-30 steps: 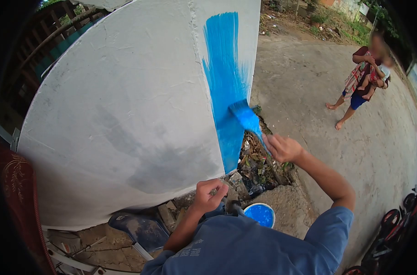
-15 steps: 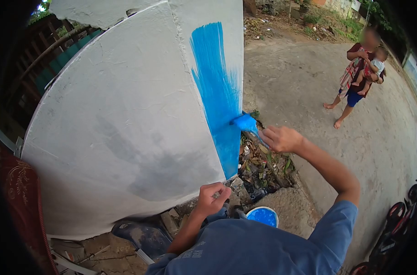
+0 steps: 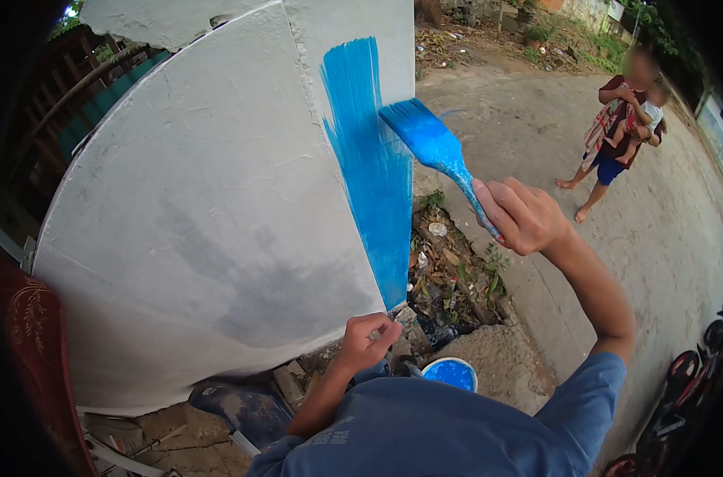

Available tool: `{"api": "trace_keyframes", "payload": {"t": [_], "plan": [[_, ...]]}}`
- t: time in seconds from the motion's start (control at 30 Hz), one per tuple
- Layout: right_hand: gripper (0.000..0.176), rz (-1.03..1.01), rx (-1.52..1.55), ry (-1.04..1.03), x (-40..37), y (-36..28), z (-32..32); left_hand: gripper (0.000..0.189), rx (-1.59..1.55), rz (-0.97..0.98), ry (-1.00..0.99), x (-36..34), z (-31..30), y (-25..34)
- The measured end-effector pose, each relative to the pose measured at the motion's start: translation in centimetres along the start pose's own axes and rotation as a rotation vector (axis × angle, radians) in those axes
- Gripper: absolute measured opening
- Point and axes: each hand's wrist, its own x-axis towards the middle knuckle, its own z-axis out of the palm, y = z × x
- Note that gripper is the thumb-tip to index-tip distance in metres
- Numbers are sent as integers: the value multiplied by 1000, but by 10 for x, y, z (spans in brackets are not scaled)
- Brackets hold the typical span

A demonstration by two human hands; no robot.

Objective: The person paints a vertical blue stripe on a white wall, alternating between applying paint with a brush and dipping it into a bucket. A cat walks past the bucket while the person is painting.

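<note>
Here, right hand grips blue paintbrush — bristles touching wall.

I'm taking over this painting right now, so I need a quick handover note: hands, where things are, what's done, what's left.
Right hand grips the handle of the paintbrush; its blue-loaded bristles are at the right edge of the wall, high up.
Left hand is a closed fist by the wall's lower edge; contents unclear.
Paint tub, blue inside, sits on the ground below.
Done: one vertical blue stripe.
Left: the rest of the grey wall is bare.
</note>
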Motion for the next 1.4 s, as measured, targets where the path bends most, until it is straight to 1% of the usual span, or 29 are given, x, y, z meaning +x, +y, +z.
{"api": "trace_keyframes", "payload": {"t": [0.07, 0.1, 0.17, 0.2, 0.27, 0.3, 0.37, 0.4, 0.47, 0.53, 0.57, 0.7, 0.77, 0.87, 0.9, 0.97, 1.1, 1.17, 1.2, 1.27, 1.3, 1.37, 1.4], "plan": [[52, 19, -23, 94, 0, 0, 2, 23, 7, -9, -12, 0, 2, -2], [52, 22, -22, 92, -3, -2, 5, 23, 7, -11, -14, 0, 2, -1], [53, 49, -38, -17, -13, -11, 21, 23, 3, -17, -19, 1, 2, 0], [53, 52, -40, -17, -21, -19, 30, 23, 4, -17, -22, 0, 2, 0], [51, 84, 25, -116, -42, -40, 49, 23, -14, -26, -12, -2, 3, -1], [51, 82, 29, -117, -48, -50, 56, 23, -15, -28, -9, -2, 3, -1], [45, 81, 106, -213, -61, -70, 66, 21, -5, -40, -16, -4, 4, 0], [45, 82, 110, -213, -67, -78, 72, 21, -5, -44, -16, -5, 4, 1], [40, 97, 232, -276, -80, -91, 82, 21, -7, -55, -32, -5, 4, 0], [40, 102, 251, -314, -94, -105, 93, 20, -8, -53, -40, -3, 5, 1], [39, 100, 270, -350, -98, -109, 95, 20, -9, -49, -42, -2, 6, 0], [39, 107, 317, -372, -106, -113, 96, 20, -9, -46, -57, -1, 7, -1], [40, 79, 369, -415, -106, -109, 96, 21, -6, -67, -60, -1, 7, -2], [40, 85, 306, -427, -99, -97, 94, 22, -21, -85, -55, -2, 8, -5], [40, 86, 305, -425, -92, -90, 91, 22, -20, -83, -55, -2, 9, -5], [41, 87, 253, -318, -75, -72, 80, 22, -17, -84, -59, -1, 8, -4], [42, 104, 203, -321, -54, -48, 58, 22, -13, -62, -64, 3, 5, -3], [55, 139, 138, -270, -50, -41, 50, 22, -6, -55, -75, 5, 3, -3], [55, 139, 138, -273, -44, -37, 43, 22, -10, -55, -76, 5, 2, -4], [49, 155, 12, -141, -30, -28, 29, 23, -20, -67, -84, 8, 1, -8], [49, 154, 12, -142, -26, -26, 24, 23, -22, -67, -85, 9, 1, -8], [51, 125, -82, -7, -23, -24, 20, 24, -41, -56, -96, 11, 1, -7], [51, 127, -82, -10, -22, -25, 23, 24, -43, -57, -98, 13, 0, -8]]}}
